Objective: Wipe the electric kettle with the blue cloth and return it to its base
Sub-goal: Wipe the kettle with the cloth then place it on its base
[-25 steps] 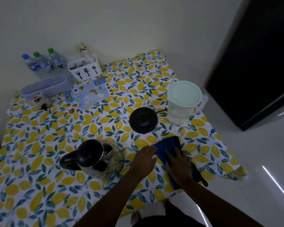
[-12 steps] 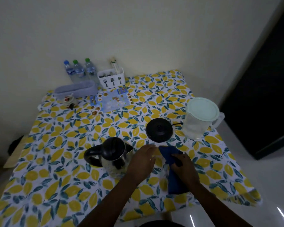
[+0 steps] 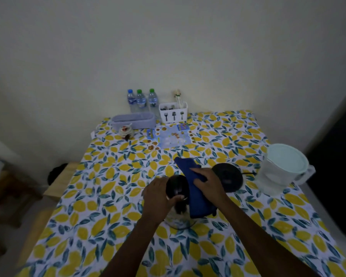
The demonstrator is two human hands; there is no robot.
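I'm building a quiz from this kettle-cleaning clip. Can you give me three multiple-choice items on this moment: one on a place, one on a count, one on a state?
1. Where is the kettle's black base?
A. under the kettle
B. bare on the table, between the kettle and the clear jug
C. beside the bottles

2. How many capped water bottles stand at the wall?
A. two
B. three
C. five

3. What is the blue cloth doing?
A. lying flat on the table, untouched
B. hanging from the jug
C. pressed against the kettle by the right hand

Answers:
1 B: the base sits uncovered, right of the kettle and left of the jug.
2 B: three bottles show, one with a blue cap and two with green.
3 C: the right hand holds the blue cloth on the kettle's side, while the left hand steadies the kettle.
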